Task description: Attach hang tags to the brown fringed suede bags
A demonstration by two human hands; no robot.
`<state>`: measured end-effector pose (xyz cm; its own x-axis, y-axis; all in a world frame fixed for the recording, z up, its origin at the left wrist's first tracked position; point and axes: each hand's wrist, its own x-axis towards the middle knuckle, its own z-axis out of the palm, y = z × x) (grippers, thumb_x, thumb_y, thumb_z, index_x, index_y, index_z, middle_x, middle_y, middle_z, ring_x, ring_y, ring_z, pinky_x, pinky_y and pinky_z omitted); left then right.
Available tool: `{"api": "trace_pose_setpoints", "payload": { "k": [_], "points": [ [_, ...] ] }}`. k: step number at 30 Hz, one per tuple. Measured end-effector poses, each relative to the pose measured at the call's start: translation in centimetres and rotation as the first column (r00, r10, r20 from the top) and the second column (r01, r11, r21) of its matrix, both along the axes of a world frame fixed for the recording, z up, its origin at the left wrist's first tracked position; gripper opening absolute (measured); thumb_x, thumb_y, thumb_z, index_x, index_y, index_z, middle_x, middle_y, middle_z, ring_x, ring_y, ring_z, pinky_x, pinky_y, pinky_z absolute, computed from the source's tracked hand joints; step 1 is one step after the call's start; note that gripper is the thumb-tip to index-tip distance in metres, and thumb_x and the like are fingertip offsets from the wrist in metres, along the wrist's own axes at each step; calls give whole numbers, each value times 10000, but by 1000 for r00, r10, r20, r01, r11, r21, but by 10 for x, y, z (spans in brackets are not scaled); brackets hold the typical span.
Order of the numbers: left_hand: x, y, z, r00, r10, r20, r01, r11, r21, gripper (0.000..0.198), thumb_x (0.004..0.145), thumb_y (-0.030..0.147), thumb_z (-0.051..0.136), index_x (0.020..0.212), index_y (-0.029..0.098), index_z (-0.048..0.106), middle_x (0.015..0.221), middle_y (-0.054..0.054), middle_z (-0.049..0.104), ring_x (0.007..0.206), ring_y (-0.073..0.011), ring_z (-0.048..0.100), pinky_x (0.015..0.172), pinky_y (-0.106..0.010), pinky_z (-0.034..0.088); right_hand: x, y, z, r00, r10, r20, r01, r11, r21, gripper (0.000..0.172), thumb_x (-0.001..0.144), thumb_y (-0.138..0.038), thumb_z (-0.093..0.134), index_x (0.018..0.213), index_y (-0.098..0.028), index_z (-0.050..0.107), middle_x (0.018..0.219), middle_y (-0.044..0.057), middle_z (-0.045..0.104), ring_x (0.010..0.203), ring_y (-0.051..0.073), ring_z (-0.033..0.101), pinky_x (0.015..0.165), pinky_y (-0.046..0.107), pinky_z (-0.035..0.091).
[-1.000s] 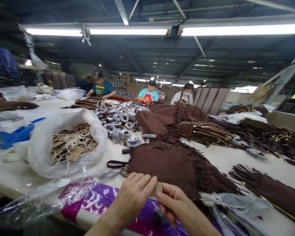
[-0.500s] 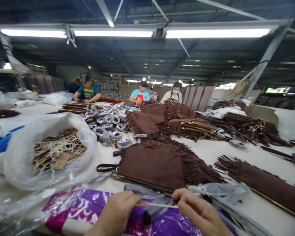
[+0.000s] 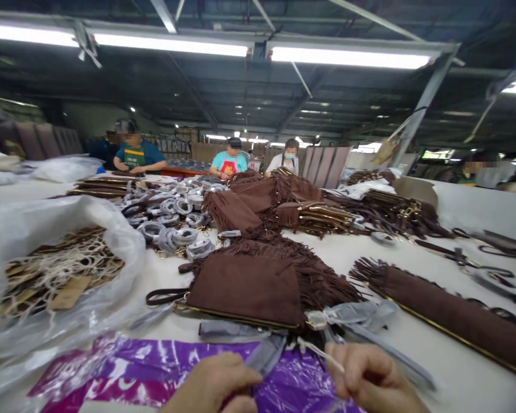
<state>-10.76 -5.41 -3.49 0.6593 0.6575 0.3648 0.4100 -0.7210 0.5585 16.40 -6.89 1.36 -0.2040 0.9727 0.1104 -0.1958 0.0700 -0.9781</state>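
Stretching far back, a white table (image 3: 468, 344) bore a glossy purple plastic sheet (image 3: 163, 357) along its near edge, a clear plastic bag (image 3: 126, 229) of tags (image 3: 71, 291) at the left, and a fringed brown bag (image 3: 245, 287) just beyond the sheet. Curled fingers of the left hand (image 3: 219, 381) met a grey-wrapped strap (image 3: 269, 350); whether they gripped it could not be told. The right hand (image 3: 370, 373) pinched a white cord (image 3: 320, 351) near the brown bag's zipped edge.
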Motion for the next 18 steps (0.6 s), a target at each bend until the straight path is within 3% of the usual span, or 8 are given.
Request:
{"api": "trace_pose_setpoints", "payload": {
  "k": [3, 5, 6, 9, 12, 15, 18],
  "points": [
    [25, 11, 29, 990, 110, -86, -115, 992, -48, 282, 978, 264, 387, 895, 213, 652, 848, -36, 645, 814, -180, 587, 692, -254, 406, 20, -10, -1, 975, -221, -15, 220, 973, -77, 398, 531, -457, 923, 820, -241, 757, 605, 15, 649, 570, 157, 565, 552, 267, 425],
    [52, 22, 40, 973, 156, -172, -158, 987, -1, 242, 954, 206, 423, 849, 198, 640, 887, -44, 639, 854, -192, 573, 738, -281, 416, 29, -15, -3, 947, -314, -62, 300, 939, -167, 503, 535, -431, 929, 961, -238, 745, 641, 17, 675, 625, 173, 612, 570, 265, 450],
    [67, 28, 42, 962, 175, -210, -169, 985, 44, 207, 938, 195, 451, 846, 193, 637, 908, -50, 637, 874, -204, 565, 764, -303, 422, 32, -16, -5, 939, -334, -81, 314, 929, -199, 478, 553, -423, 924, 946, -222, 742, 642, 20, 679, 638, 172, 620, 575, 258, 455],
    [110, 47, 41, 928, 213, -306, -162, 969, 185, 95, 881, 212, 542, 863, 175, 627, 971, -81, 623, 930, -254, 542, 812, -383, 438, 36, -16, -12, 944, -325, -61, 300, 918, -258, 382, 622, -443, 887, 827, -176, 707, 583, -2, 640, 497, 96, 535, 481, 195, 386],
    [140, 64, 34, 893, 253, -372, -163, 952, 258, 79, 833, 152, 548, 858, 150, 623, 988, -113, 608, 958, -285, 533, 809, -418, 443, 38, -14, -22, 952, -306, -11, 294, 923, -249, 415, 656, -518, 845, 769, -169, 649, 498, -80, 484, 385, 21, 291, 387, 158, 211],
    [152, 76, 29, 880, 273, -389, -176, 948, 265, 129, 811, 87, 499, 812, 147, 614, 972, -120, 600, 957, -275, 530, 815, -411, 431, 40, -9, -31, 939, -336, 69, 343, 924, -167, 433, 682, -563, 806, 690, -169, 625, 501, -99, 371, 411, 26, 192, 377, 180, 138],
    [149, 88, 29, 918, 225, -326, -175, 969, 176, 110, 796, 103, 518, 797, 169, 605, 956, -87, 608, 940, -243, 527, 812, -363, 414, 38, -3, -37, 920, -355, 169, 374, 922, -103, 438, 703, -597, 766, 712, -167, 689, 525, -75, 388, 445, 54, 245, 396, 206, 179]
  ]
}}
